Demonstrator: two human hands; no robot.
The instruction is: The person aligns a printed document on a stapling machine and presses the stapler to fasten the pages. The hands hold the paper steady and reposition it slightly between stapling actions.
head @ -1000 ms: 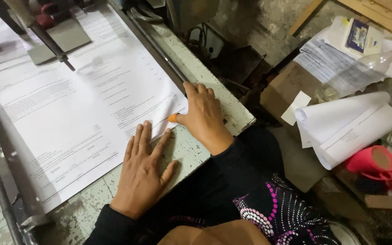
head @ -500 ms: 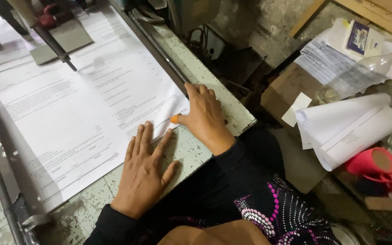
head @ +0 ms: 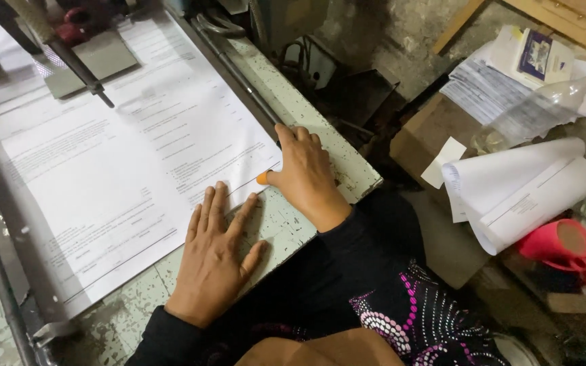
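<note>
Worn, pale-green paint flecked with dark chips covers the metal worktable, which fills the left of the view and ends at a cluttered floor on the right. On the table lies a large printed sheet, white, with lines of small dark text and a few ruled lines across it; it sits askew to the view, its near right corner pointing towards the person. It looks like the top of a thin stack, though the edge is too fine to be sure.

The left hand lies flat, fingers spread, with the fingertips on the sheet's near edge and the palm on bare table. The right hand rests just beside the sheet's right corner, fingers together and curved, the thumb with its orange-painted nail touching the paper's edge. Neither hand pinches anything.

A dark metal rod runs along the table's far right side. At the top left a grey plate rests on the paper under a dark handle. On the floor sit rolled white paper, a clear plastic bottle with an orange cap, a cardboard box and a pink cup.
</note>
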